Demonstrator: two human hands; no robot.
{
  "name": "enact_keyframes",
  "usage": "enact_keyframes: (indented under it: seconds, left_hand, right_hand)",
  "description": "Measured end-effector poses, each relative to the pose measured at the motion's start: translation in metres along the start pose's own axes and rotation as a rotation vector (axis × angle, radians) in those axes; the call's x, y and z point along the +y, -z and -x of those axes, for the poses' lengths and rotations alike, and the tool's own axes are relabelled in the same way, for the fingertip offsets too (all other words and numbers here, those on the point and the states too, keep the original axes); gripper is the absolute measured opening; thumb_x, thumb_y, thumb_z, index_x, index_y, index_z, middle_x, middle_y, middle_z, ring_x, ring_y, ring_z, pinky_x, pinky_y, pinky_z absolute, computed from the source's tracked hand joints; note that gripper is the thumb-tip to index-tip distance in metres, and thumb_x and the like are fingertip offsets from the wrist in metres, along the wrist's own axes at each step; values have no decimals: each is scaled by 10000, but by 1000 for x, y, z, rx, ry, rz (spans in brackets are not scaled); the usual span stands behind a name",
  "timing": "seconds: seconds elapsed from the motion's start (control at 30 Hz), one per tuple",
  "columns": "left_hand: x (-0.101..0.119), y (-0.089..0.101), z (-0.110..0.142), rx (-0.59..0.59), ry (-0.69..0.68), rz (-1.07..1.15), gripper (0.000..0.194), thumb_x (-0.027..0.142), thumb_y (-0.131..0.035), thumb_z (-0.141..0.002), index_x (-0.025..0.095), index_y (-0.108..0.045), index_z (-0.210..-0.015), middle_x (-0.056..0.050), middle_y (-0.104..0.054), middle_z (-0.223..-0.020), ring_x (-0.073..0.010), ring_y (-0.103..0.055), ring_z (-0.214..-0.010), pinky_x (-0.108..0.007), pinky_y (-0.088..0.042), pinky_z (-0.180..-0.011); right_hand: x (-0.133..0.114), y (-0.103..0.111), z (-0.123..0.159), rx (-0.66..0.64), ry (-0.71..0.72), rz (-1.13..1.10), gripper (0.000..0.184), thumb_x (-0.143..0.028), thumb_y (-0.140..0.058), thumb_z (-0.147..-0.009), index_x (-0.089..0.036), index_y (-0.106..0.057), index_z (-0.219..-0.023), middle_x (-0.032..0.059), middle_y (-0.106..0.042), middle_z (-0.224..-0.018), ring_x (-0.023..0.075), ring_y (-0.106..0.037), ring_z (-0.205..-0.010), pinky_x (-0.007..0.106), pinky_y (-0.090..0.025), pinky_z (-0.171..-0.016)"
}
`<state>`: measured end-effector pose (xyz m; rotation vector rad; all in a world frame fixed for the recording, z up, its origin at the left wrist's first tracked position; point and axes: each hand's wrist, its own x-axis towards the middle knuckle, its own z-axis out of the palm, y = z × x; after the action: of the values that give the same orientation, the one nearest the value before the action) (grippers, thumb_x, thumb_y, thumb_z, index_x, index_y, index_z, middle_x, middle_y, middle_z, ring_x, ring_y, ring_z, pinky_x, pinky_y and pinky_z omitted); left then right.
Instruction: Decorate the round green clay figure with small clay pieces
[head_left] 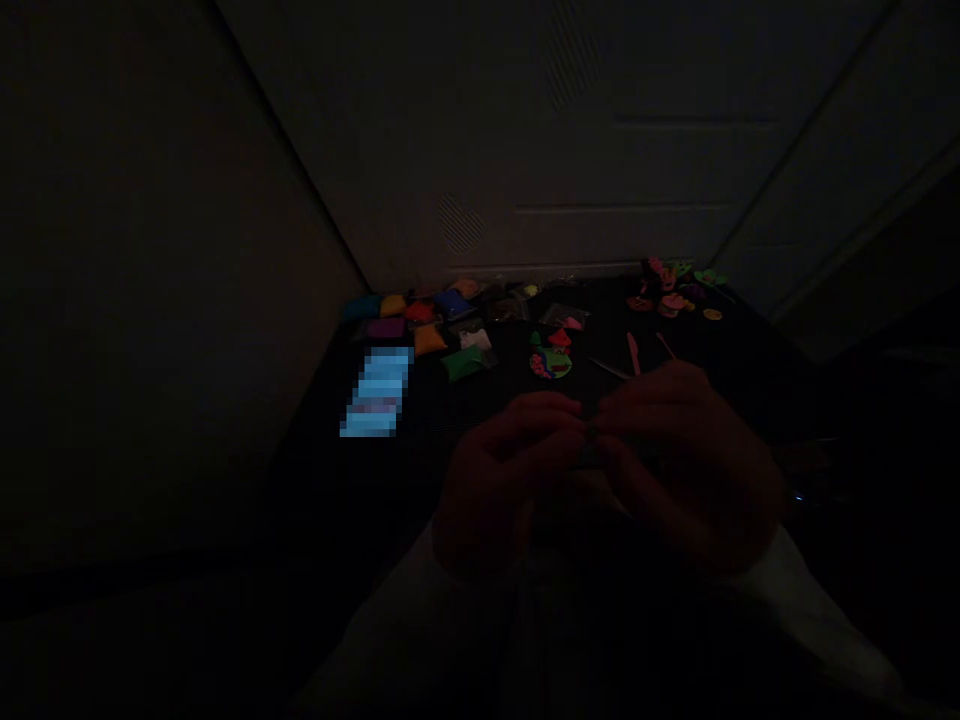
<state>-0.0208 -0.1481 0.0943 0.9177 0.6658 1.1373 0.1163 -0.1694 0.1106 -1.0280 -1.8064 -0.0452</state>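
One left hand (pixel 499 485): thumb and fingers pinching a small greenish piece (pixel 591 432), its shape lost in the dark.
Right hand (pixel 694 465): fingertips pinching the same piece from the other side.
Greenish piece: between both sets of fingertips, nearer than the round clay plaque (pixel 551 361).
Dark surface (pixel 442 408): pink knife (pixel 634 354) near the plaque; colored clay packets (pixel 465 363) left, behind a lit, pixelated screen (pixel 379 390); clay figures (pixel 667 302) clustered far right.
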Motion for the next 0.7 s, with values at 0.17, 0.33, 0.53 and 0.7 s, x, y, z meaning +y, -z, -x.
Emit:
enact_keyframes:
  seconds: [0.17,0.33,0.53,0.7]
  left_hand:
    - [0,0,2,9,-30,-46,90,138,-632,-617,217,-646,-659,16,-551,-909,-102,-516,-831,-199,-422,-698]
    - [3,-1,4,8,-42,-115,69,156,-625,-627,213,-643,-660,6,-547,-920,-121,-512,-839,-220,-418,-700]
    - [6,-1,6,-18,-46,-146,91,151,-624,-630,234,-647,-660,20,-545,-916,-108,-515,-817,-207,-415,-671]
    - [6,-1,6,-35,-54,-149,95,144,-618,-640,235,-644,-652,23,-545,-911,-96,-521,-814,-194,-411,-668]
  right_hand:
    - [-2,0,0,-3,5,18,157,-147,-581,-661,-198,-562,-808,7,-596,-792,158,-559,-756,362,-444,-679]
    - [1,1,1,-10,28,-10,184,-155,-580,-664,-192,-561,-843,11,-595,-807,159,-561,-767,369,-444,-707]
    - [2,5,1,-32,-5,-61,209,-167,-593,-651,-199,-559,-854,13,-590,-811,162,-554,-780,374,-447,-726]
    - [2,6,2,-37,4,-76,214,-147,-593,-646,-189,-564,-854,15,-589,-813,164,-555,-785,383,-438,-748]
